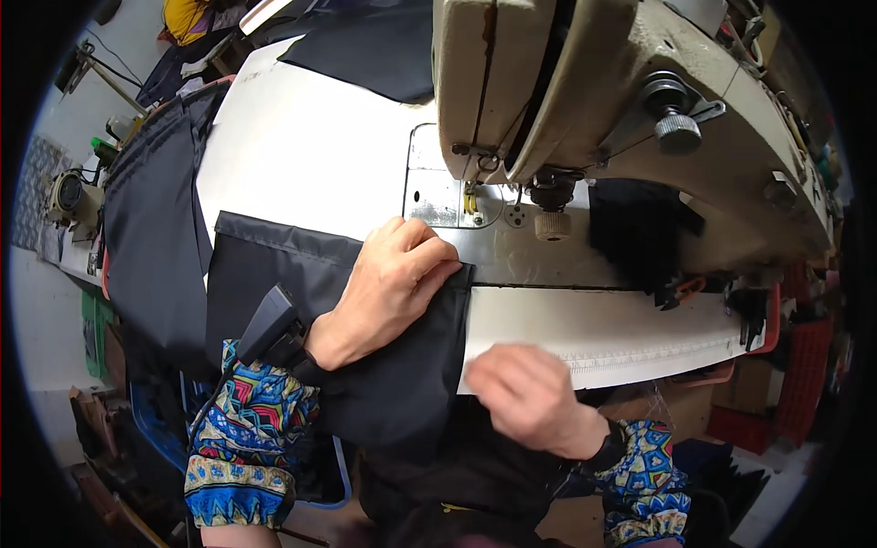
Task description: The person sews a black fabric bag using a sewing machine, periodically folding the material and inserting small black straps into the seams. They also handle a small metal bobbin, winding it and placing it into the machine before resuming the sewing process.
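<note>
Nearest, at seven and five o'clock, bright patterned sleeves (247, 438) cover the forearms. At five o'clock the right hand (525, 397) is blurred, fingers curled; I cannot tell whether they hold anything. A black fabric panel (393, 393) spreads from the centre towards eight o'clock, the left hand (393, 283) on it, fingers narrowed, pinching its two-o'clock corner. Beyond, at one o'clock, stands a cream sewing machine (630, 91); farthest, at eleven, dark cloth (375, 50).
</note>
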Motion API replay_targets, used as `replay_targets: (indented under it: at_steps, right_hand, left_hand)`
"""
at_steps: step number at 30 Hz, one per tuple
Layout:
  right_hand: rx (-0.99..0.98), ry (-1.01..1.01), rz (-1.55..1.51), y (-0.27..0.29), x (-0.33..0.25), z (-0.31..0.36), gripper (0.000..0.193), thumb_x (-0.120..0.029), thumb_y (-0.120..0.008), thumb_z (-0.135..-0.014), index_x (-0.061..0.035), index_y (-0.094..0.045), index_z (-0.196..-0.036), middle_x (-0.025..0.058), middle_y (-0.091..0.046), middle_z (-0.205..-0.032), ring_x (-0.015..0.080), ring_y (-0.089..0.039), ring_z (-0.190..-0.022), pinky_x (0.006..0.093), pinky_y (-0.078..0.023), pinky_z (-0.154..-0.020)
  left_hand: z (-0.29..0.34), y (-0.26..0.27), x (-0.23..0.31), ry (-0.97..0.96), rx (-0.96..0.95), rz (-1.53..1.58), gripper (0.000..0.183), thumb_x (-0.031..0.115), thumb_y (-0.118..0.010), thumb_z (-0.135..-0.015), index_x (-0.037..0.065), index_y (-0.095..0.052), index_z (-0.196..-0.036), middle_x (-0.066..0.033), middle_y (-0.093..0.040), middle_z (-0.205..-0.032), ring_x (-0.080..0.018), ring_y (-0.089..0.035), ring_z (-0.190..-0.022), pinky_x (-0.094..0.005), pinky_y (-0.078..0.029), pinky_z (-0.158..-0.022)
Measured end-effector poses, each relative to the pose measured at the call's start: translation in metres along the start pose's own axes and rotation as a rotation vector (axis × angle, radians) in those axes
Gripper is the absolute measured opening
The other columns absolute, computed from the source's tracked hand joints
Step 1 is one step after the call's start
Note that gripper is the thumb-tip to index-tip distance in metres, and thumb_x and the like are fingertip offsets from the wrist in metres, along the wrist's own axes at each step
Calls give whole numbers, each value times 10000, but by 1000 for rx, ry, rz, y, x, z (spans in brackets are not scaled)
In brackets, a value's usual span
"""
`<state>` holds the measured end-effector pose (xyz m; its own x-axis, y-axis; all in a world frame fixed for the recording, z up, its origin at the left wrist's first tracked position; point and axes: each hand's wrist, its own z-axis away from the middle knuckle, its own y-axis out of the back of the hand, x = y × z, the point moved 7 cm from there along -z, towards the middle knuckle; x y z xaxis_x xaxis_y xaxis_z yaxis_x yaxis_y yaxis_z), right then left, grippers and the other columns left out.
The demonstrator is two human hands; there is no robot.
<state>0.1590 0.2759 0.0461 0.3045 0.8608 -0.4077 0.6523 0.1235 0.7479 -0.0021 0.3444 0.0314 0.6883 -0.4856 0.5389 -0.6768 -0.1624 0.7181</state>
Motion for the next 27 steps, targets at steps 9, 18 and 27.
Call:
replay_targets:
  at_steps: [9,18,27]
  right_hand:
    - [-202,-62,340,-11,22,-17,495,-131,-605,-793,-4,-640,-1270,67,-563,-1010,221,-542,-880,360,-451,-837]
    - [-233,-33,345,-10,22,-28,445,-129,-604,-814,0,-649,-1237,107,-613,-1145,257,-584,-1019,378,-448,-959]
    - [-377,-58,332,-4,58,-41,422,-54,-566,-845,-9,-627,-1260,125,-562,-1380,309,-559,-1200,477,-392,-1107]
  left_hand:
    - [2,-2,-1,95,-6,-62,142,94,-759,-833,70,-660,-932,-60,-575,-978,-259,-527,-933,-366,-391,-834]
    - [3,-1,-17,201,-40,-14,162,107,-775,-805,84,-647,-901,-64,-566,-1094,-266,-481,-1085,-407,-332,-947]
    - [-23,-12,-29,105,67,-38,133,108,-748,-825,65,-645,-898,-89,-564,-1098,-308,-473,-1101,-422,-348,-942]
